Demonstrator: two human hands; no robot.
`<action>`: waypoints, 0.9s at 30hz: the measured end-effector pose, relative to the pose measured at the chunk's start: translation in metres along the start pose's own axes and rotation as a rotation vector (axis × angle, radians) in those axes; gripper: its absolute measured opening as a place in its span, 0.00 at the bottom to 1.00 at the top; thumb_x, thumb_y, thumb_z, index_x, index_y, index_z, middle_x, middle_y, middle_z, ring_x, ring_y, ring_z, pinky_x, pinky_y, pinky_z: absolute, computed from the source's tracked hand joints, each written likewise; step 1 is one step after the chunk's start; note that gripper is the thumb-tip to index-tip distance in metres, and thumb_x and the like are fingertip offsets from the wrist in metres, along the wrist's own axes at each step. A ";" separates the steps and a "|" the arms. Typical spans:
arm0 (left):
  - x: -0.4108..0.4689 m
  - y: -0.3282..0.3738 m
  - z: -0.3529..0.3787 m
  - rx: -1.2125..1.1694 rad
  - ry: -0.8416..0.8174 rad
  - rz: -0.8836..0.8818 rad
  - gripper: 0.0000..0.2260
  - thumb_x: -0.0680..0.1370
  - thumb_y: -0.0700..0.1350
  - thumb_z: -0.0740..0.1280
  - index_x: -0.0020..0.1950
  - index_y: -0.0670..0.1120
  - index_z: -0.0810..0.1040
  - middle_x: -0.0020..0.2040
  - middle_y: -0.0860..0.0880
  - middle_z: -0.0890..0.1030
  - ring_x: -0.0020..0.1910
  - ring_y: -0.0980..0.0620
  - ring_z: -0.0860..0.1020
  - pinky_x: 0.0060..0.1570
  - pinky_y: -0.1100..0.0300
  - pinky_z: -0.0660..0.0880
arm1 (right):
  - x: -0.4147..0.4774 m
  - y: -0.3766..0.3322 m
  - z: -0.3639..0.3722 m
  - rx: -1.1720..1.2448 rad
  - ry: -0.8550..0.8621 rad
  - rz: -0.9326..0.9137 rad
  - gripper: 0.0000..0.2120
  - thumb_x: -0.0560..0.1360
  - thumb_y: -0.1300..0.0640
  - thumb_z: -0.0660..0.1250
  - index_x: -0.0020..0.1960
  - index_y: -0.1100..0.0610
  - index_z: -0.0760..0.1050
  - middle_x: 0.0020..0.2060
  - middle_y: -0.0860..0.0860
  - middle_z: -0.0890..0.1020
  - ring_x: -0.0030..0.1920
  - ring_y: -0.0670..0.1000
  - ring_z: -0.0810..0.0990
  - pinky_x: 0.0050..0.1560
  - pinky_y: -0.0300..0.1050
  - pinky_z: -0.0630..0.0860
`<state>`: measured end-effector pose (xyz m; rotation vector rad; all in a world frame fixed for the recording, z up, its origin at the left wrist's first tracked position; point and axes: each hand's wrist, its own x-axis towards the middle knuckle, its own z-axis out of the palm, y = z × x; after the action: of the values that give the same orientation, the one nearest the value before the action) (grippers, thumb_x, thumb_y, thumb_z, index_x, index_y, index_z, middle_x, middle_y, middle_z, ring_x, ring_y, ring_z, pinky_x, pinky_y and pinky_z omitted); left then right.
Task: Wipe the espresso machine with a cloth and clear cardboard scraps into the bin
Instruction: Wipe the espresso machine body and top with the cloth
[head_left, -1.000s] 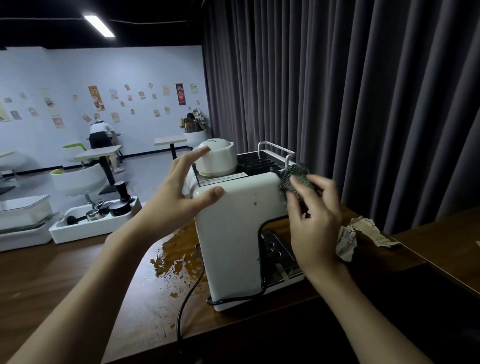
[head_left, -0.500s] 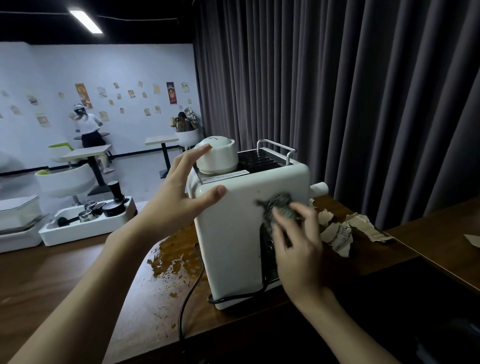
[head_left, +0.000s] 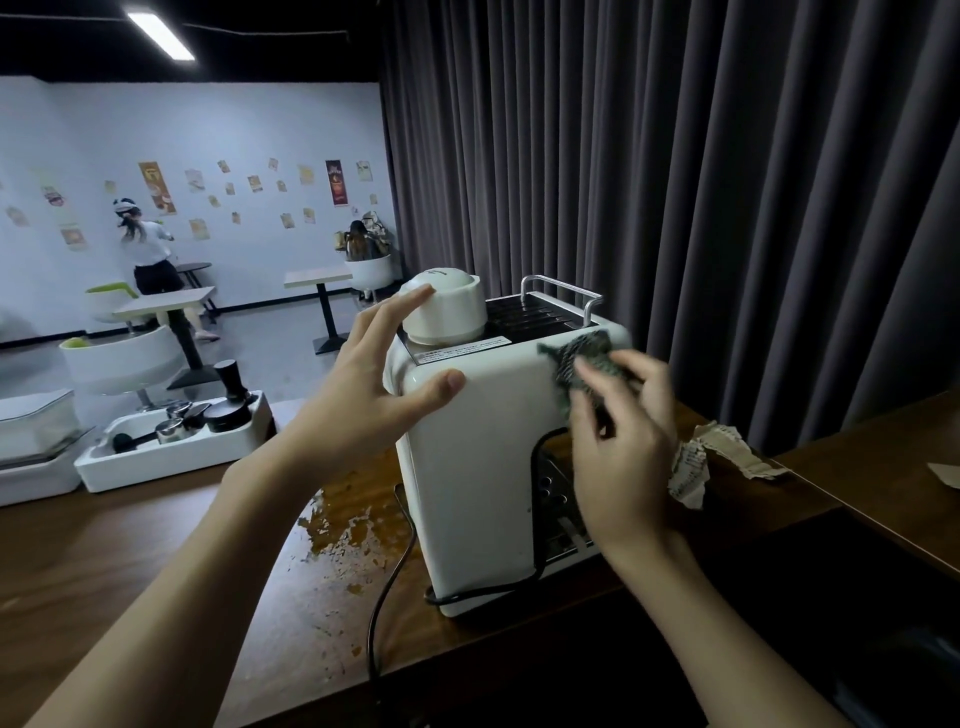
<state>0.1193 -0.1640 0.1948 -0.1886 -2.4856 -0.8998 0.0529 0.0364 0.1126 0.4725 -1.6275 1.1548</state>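
Espresso machine (head_left: 467, 467) stood on the wooden worktop (head_left: 156, 545), back panel facing the camera. Left hand (head_left: 363, 395) braced its upper left corner, fingers straight and spread, thumb flat on the panel, fingertips beside the white cap (head_left: 444, 306) on top. Right hand (head_left: 623, 452) held the dark cloth (head_left: 582, 358), fingers curled round it, pressing it against the machine's upper right edge. Cardboard scraps (head_left: 717, 457) lay on the worktop just right of the machine, partly behind the right hand. Brown spill (head_left: 348, 525) spread left of the base, beside the black cord (head_left: 389, 587). White tray (head_left: 171, 447) of coffee tools sat further left.
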 end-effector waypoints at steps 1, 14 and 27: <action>0.000 0.000 0.000 -0.004 -0.005 -0.009 0.36 0.71 0.67 0.67 0.76 0.68 0.55 0.78 0.58 0.57 0.70 0.58 0.57 0.67 0.52 0.61 | 0.003 -0.003 0.001 0.010 0.031 0.044 0.13 0.74 0.68 0.70 0.58 0.62 0.80 0.57 0.57 0.75 0.58 0.49 0.75 0.59 0.45 0.76; -0.004 0.000 -0.010 -0.093 -0.067 -0.077 0.26 0.75 0.65 0.55 0.73 0.74 0.54 0.77 0.54 0.62 0.76 0.47 0.60 0.70 0.35 0.63 | -0.011 -0.042 0.016 -0.004 -0.067 -0.079 0.10 0.74 0.67 0.70 0.55 0.65 0.81 0.57 0.59 0.80 0.58 0.57 0.78 0.63 0.42 0.72; -0.003 -0.002 -0.014 -0.056 -0.092 -0.041 0.28 0.76 0.63 0.55 0.76 0.70 0.54 0.77 0.56 0.61 0.76 0.49 0.58 0.73 0.38 0.58 | -0.026 -0.038 0.027 -0.036 -0.181 -0.381 0.13 0.75 0.64 0.71 0.59 0.62 0.80 0.60 0.59 0.79 0.59 0.56 0.76 0.64 0.47 0.73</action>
<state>0.1268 -0.1746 0.2014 -0.2022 -2.5588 -0.9990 0.0783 -0.0103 0.1064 0.8434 -1.6191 0.8146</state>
